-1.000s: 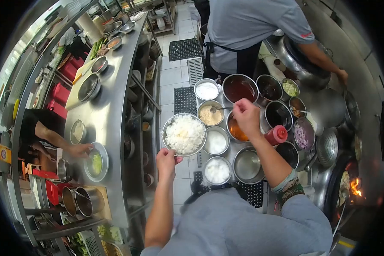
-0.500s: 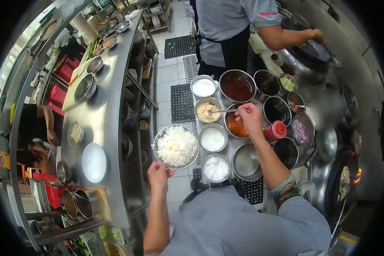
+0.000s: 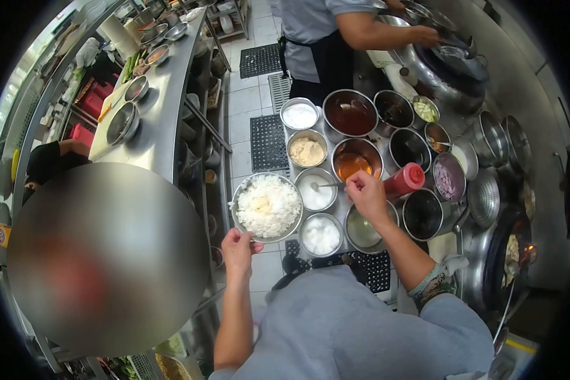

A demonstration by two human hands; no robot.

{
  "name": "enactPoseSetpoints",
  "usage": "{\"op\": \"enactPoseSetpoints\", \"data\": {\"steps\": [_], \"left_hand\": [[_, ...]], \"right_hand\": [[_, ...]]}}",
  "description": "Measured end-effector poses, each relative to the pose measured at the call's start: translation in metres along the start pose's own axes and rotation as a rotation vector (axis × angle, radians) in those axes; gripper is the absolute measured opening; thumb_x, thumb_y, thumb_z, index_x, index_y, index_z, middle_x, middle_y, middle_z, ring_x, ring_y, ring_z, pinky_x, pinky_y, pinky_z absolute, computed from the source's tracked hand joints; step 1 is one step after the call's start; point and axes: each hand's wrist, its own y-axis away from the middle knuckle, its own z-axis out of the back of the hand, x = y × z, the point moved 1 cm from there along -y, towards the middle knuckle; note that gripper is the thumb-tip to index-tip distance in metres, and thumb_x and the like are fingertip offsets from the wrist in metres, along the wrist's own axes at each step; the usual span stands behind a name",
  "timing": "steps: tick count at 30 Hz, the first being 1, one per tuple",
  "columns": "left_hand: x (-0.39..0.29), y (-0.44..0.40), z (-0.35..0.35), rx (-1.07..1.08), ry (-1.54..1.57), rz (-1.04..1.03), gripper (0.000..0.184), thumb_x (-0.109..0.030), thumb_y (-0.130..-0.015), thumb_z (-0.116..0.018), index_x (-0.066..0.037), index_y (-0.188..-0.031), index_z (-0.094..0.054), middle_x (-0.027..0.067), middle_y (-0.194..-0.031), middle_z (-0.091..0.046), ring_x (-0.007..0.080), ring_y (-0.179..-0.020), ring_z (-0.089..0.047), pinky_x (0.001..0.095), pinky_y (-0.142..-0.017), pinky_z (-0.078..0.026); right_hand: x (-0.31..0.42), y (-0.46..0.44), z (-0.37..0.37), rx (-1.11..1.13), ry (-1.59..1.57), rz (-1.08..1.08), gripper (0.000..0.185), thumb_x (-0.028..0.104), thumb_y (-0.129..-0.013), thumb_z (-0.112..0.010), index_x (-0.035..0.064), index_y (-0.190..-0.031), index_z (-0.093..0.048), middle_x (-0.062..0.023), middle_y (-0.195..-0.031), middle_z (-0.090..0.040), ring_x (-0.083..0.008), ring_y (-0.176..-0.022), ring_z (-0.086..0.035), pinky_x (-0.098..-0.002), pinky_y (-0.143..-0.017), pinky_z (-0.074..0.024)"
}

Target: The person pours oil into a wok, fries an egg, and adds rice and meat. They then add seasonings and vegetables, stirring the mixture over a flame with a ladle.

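Observation:
My left hand (image 3: 239, 253) grips the near rim of a metal bowl of white rice (image 3: 268, 206), held level left of the seasoning pots. A small yellowish patch lies on the rice. Pinched in my right hand (image 3: 367, 193) is a spoon (image 3: 326, 185), whose head rests in a pot of white powder (image 3: 315, 197). Behind that pot stands one of beige powder (image 3: 306, 149); in front is another with white contents (image 3: 321, 235). A pot of orange liquid (image 3: 354, 162) sits just beyond my right hand, and a red-capped bottle (image 3: 406, 180) is beside it.
A co-worker (image 3: 326, 38) works at a large wok at the top right. A wok with food (image 3: 512, 259) and flame is at the right. Along the left runs a steel counter (image 3: 161, 130) with bowls. A round blur hides the lower left. Chopped red onion (image 3: 444, 180) fills one pot.
The spoon in my right hand has moved from the beige powder to the white powder nearer me. The co-worker has shifted left in view. A blur now covers the counter's lower part.

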Motion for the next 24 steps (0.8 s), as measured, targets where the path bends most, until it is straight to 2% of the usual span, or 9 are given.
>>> {"op": "enactPoseSetpoints", "data": {"steps": [4, 10, 17, 18, 21, 23, 24], "left_hand": [[-0.001, 0.01, 0.013, -0.021, 0.0, -0.006, 0.014, -0.003, -0.085, -0.056, -0.005, -0.074, -0.047, 0.0076, -0.072, -0.057, 0.0143, -0.054, -0.059, 0.0249, -0.051, -0.054], [0.005, 0.014, 0.03, -0.025, -0.005, 0.013, 0.013, -0.002, -0.085, -0.056, -0.005, -0.075, -0.047, 0.0077, -0.072, -0.057, 0.0143, -0.054, -0.059, 0.0248, -0.051, -0.054], [0.017, 0.005, 0.036, 0.027, -0.069, 0.011, 0.015, -0.002, -0.084, -0.056, -0.003, -0.073, -0.046, 0.0089, -0.07, -0.057, 0.0157, -0.055, -0.06, 0.0266, -0.051, -0.055], [0.013, 0.007, 0.032, 0.026, -0.067, 0.01, 0.015, -0.002, -0.084, -0.056, -0.003, -0.073, -0.046, 0.0089, -0.07, -0.057, 0.0157, -0.055, -0.06, 0.0266, -0.051, -0.055], [0.001, 0.018, 0.02, 0.098, -0.088, 0.012, 0.014, -0.003, -0.084, -0.058, -0.002, -0.075, -0.048, 0.0097, -0.07, -0.057, 0.0158, -0.055, -0.061, 0.0266, -0.051, -0.055], [-0.011, 0.029, 0.019, 0.161, -0.13, 0.005, 0.014, -0.004, -0.084, -0.059, -0.002, -0.074, -0.048, 0.0094, -0.07, -0.057, 0.0157, -0.056, -0.061, 0.0267, -0.051, -0.055], [-0.018, 0.036, 0.017, 0.202, -0.164, -0.005, 0.015, -0.004, -0.083, -0.059, -0.002, -0.074, -0.048, 0.0091, -0.069, -0.057, 0.0156, -0.056, -0.061, 0.0267, -0.051, -0.054]], "right_hand": [[-0.015, 0.01, 0.003, -0.03, -0.167, -0.176, 0.01, 0.007, -0.084, -0.058, -0.0025, -0.082, -0.061, -0.009, -0.067, -0.066, -0.0125, -0.055, -0.064, -0.0249, -0.051, -0.0504], [-0.032, 0.015, 0.002, -0.057, -0.313, -0.258, 0.01, 0.007, -0.087, -0.057, -0.0024, -0.087, -0.061, -0.0102, -0.074, -0.067, -0.0122, -0.055, -0.063, -0.0235, -0.049, -0.0502], [0.033, 0.036, 0.042, -0.025, -0.584, -0.253, 0.011, 0.01, -0.09, -0.06, -0.0006, -0.093, -0.059, -0.0098, -0.076, -0.066, -0.0107, -0.056, -0.06, -0.0225, -0.052, -0.0497], [0.037, 0.037, 0.037, -0.023, -0.584, -0.251, 0.011, 0.01, -0.09, -0.06, -0.0006, -0.093, -0.059, -0.0098, -0.076, -0.066, -0.0107, -0.056, -0.06, -0.0225, -0.052, -0.0497], [0.033, 0.032, 0.015, -0.114, -0.193, -0.11, 0.011, 0.009, -0.09, -0.057, -0.0007, -0.087, -0.06, -0.0082, -0.074, -0.066, -0.0102, -0.056, -0.061, -0.0217, -0.051, -0.0485], [0.0, 0.027, -0.01, -0.147, 0.015, -0.101, 0.012, 0.01, -0.087, -0.059, -0.0005, -0.087, -0.063, -0.0091, -0.07, -0.067, -0.0121, -0.053, -0.062, -0.024, -0.047, -0.049], [0.005, 0.033, -0.014, -0.093, -0.003, -0.172, 0.013, 0.011, -0.086, -0.059, -0.0019, -0.088, -0.063, -0.0097, -0.068, -0.067, -0.0125, -0.053, -0.062, -0.0264, -0.046, -0.0484]]}}
